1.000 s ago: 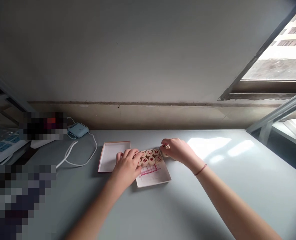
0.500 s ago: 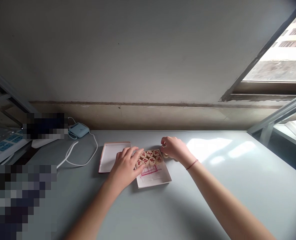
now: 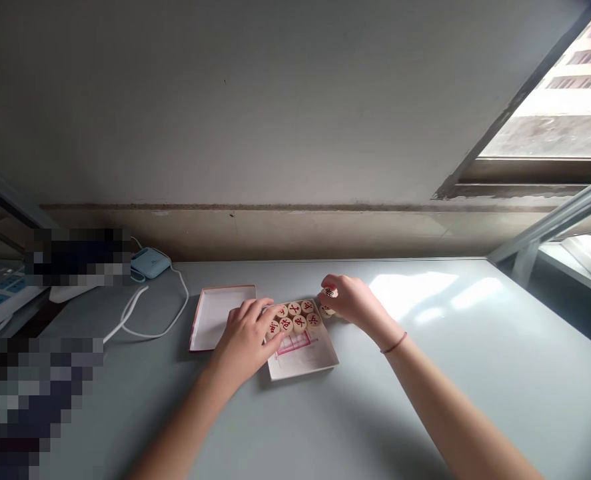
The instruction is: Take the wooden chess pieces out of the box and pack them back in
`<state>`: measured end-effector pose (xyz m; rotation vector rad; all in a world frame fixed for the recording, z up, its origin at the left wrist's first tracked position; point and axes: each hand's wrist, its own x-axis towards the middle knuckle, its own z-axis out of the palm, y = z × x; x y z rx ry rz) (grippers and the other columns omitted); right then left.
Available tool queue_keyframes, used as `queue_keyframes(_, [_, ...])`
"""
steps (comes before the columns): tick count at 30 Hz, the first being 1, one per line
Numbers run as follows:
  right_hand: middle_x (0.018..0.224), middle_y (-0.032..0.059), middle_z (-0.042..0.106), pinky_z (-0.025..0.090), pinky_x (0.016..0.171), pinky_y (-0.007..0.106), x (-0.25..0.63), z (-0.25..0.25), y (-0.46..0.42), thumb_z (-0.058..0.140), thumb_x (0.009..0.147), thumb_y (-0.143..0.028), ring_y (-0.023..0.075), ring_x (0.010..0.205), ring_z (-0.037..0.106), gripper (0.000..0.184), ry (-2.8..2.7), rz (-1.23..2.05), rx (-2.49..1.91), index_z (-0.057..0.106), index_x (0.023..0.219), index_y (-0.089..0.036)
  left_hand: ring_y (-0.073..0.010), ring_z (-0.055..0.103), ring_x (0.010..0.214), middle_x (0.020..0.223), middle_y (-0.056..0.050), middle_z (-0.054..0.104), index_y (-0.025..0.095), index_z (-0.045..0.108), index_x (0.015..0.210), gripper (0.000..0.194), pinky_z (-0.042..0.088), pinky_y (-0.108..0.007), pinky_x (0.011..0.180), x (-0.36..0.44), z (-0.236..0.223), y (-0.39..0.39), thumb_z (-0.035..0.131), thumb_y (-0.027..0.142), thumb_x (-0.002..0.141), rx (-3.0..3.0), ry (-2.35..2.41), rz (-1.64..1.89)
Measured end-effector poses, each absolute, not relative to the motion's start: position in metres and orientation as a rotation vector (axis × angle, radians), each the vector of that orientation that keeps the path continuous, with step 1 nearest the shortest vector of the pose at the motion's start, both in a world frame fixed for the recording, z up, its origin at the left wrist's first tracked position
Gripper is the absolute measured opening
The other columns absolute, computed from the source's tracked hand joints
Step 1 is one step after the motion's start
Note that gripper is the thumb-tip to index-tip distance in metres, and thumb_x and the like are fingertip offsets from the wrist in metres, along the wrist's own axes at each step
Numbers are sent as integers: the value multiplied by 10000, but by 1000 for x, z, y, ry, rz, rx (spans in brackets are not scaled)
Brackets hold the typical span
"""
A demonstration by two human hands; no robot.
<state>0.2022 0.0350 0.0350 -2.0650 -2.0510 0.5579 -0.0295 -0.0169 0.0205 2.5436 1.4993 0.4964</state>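
A shallow white box (image 3: 305, 363) holds round wooden Chinese chess pieces (image 3: 300, 323) with red characters, laid in two rows along its far side. Pink lines mark its bare floor. Over the left edge of this box lies my left hand (image 3: 245, 333), fingers spread and reaching the leftmost pieces, some of which it hides. Beyond the box's far right corner, my right hand (image 3: 352, 300) pinches a Chinese chess piece with a dark character (image 3: 330, 292) between thumb and fingers. Another piece (image 3: 326, 311) shows just below it, partly covered by the hand.
The box lid (image 3: 222, 310), white inside, lies left of the box. Farther left are a light blue device (image 3: 150, 263), a white cable (image 3: 185, 303) and a power strip (image 3: 0, 300). A wall (image 3: 275, 133) rises behind the grey table (image 3: 425, 373).
The view has shifted slightly. My right hand has turned a little, so the dark-lettered piece shows more of its face. My left hand stays at the box's left edge.
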Motion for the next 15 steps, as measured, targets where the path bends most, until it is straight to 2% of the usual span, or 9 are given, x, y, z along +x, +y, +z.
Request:
queue_keyframes(4, [949,53,701,397,550,244,206,39,30,534,805,-289,166,699,606,212,-2006,522,-1987,655,956,-204,-253,532,1124,1217,-56,592,266,562,1182,316,465,-427,923,-30,20,-16,565,274,866,2534,1489,535])
queue_keyframes(7, [907,40,702,401,523,246,204,47,21,530,819,-333,140,607,584,208,-1938,565,-1915,648,944,-217,-245,548,1113,1202,-49,602,266,545,1208,333,468,-423,939,-27,22,-18,559,277,876,2489,1457,604])
queue_keyframes(11, [946,43,694,434,511,241,188,58,-2,575,812,-443,105,550,554,269,-1830,903,-1622,641,949,-221,-228,582,1100,1241,-56,577,287,449,1321,460,501,-371,927,-19,28,-25,567,386,888,2343,1409,785])
queue_keyframes(15, [952,56,691,463,538,236,172,59,-24,592,825,-438,114,622,581,272,-1732,1199,-1366,636,951,-201,-177,640,985,1130,-45,610,277,526,1249,319,533,-295,857,-13,33,-31,492,337,938,2245,1254,901])
